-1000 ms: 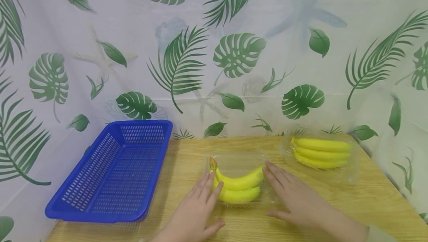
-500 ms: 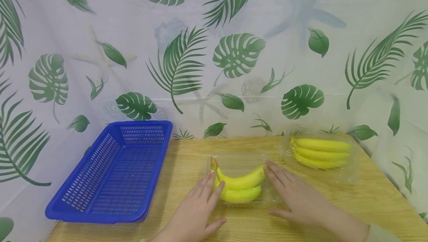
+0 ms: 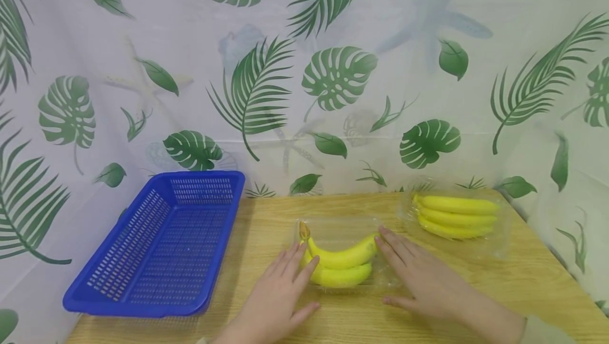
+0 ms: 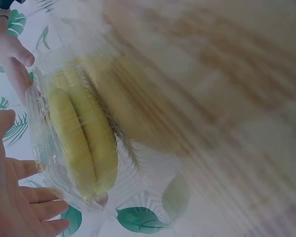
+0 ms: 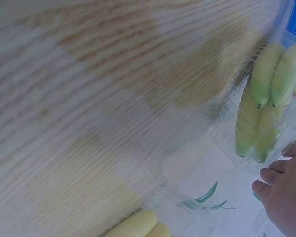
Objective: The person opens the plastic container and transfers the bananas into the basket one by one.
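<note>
left hand (image 3: 279,295): straight-fingered, gripping nothing, touching left end of banana pack (image 3: 344,230)
right hand (image 3: 422,280): straight-fingered, gripping nothing, touching its right end
banana pack: flat on table (image 3: 266,222) between both hands
blue basket (image 3: 218,265): left of banana pack
second banana pack (image 3: 457,220): back right

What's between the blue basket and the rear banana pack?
The nearer banana pack, left hand and right hand at its ends, plus tabletop; head view shows it.
</note>
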`<state>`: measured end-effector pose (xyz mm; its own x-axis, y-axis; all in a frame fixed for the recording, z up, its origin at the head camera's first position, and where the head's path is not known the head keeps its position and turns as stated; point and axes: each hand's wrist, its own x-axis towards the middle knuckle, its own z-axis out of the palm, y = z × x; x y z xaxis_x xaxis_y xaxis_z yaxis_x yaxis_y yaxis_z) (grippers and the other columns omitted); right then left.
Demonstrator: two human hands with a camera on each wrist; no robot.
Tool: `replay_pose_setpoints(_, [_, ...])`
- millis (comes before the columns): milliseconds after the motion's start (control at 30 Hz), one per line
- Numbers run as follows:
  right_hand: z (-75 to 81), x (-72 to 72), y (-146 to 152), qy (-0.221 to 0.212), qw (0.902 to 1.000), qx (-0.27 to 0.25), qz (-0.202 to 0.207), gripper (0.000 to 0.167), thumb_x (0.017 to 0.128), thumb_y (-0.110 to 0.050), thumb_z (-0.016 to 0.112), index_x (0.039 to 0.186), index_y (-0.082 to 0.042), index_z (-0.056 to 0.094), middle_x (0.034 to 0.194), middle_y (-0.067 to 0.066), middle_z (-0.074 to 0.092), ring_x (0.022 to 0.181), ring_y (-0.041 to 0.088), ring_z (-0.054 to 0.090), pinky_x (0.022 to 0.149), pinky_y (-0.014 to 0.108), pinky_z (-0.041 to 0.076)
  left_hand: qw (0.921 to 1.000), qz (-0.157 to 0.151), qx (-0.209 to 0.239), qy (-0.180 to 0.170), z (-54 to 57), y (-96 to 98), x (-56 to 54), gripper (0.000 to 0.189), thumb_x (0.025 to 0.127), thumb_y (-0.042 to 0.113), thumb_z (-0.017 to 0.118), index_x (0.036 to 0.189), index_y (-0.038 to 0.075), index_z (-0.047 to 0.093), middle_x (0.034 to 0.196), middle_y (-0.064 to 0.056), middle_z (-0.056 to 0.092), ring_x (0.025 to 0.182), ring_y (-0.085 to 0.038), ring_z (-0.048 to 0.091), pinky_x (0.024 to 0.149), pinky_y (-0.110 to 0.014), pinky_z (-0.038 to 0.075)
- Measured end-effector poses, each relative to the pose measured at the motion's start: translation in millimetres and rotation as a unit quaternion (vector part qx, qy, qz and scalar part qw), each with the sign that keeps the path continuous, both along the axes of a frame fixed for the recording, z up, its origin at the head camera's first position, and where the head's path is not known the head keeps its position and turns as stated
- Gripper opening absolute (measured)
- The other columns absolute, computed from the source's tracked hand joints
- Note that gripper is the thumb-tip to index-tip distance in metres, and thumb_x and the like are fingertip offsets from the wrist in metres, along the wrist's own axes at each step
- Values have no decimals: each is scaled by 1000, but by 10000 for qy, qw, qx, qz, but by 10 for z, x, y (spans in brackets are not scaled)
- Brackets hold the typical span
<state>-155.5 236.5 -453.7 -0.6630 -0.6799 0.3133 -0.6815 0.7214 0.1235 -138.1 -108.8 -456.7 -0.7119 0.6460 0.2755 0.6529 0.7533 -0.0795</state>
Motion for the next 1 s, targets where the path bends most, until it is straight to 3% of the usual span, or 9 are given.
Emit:
replay_pose_setpoints(433, [124,20,-57,150,9999,9,7,112,89,-64,76,167,-2,25,178,18,18,149,39,46,131,17,-15,9996,39,293,17,17,-40,-19,72,102,52,64,159,11,47,164,-23,45,153,-38,46,127,-52,41])
replay_pose_setpoints(633, [190,28,-115,120,9999,14,20,108,89,-64,76,165,-3,29,174,20,28,149,38,47,131,17,-15,9993,197,329,-23,30,-81,-33,69,104,51,60,159,11,48,166,-22,43,155,-37,43,129,-51,37])
replay_pose_setpoints(867, [229,28,-190,97,9998,149,78,112,90,-65,74,169,-7,21,173,19,31,152,38,43,131,19,-16,9987,353,368,79,26,-147,-54,68,105,53,57,157,11,49,164,-19,47,153,-35,46,129,-50,39])
replay_pose_setpoints(1000, [249,37,-261,23,9997,211,115,112,89,-65,74,169,-7,22,172,20,33,152,38,44,136,38,21,9964,442,730,-17,3,-188,-61,67,104,49,61,156,9,50,161,-19,51,150,-36,50,127,-51,40])
